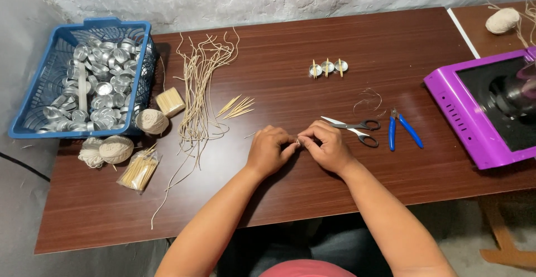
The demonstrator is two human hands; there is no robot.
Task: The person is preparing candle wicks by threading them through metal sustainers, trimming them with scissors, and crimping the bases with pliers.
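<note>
My left hand (pixel 269 149) and my right hand (pixel 327 144) meet at the middle of the brown table (pixel 290 76), fingertips pinched together on a small pale piece, likely a wick with a metal tab (pixel 297 141). Most of it is hidden by my fingers. Cut wick strands (pixel 198 87) lie fanned out to the left. Loose toothpicks (pixel 236 107) rest just beyond my left hand. Three small metal cups with sticks across them (pixel 327 67) stand further back.
A blue basket (pixel 33 104) of several metal cups sits far left, with twine balls (pixel 152 121), a toothpick bundle (pixel 170 101) and a bag of sticks (pixel 138 170) nearby. Scissors (pixel 357 127) and blue pliers (pixel 403 130) lie right of my hands. A purple hotplate (pixel 463 115) stands at right.
</note>
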